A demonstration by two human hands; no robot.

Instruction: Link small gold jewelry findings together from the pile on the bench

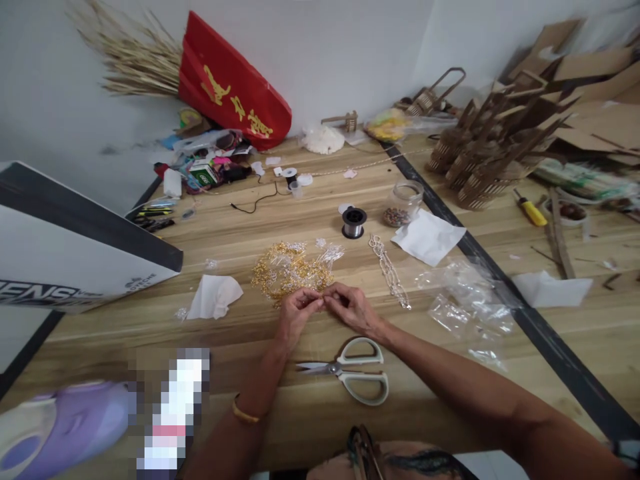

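Note:
My left hand point(299, 313) and my right hand point(350, 305) meet at the near edge of a pile of gold and clear beads point(287, 270). Thumb and forefinger of each hand are pinched together, tip to tip. Whatever lies between the fingertips is too small to make out. Just below the hands rest scissors point(340, 368) with pale handles, blades pointing left. Right of the pile lies a silvery chain-like strand point(389, 272). Behind it stands a black spool of thin wire or thread point(354, 223).
A glass jar of small beads point(403, 203) stands beside a white paper sheet point(429, 237). Clear plastic bags point(465, 300) lie at right, a crumpled tissue point(214, 297) at left. A large box point(85, 247) and a purple-white object point(70, 427) occupy the left side. Small woven baskets point(475, 167) are at back right.

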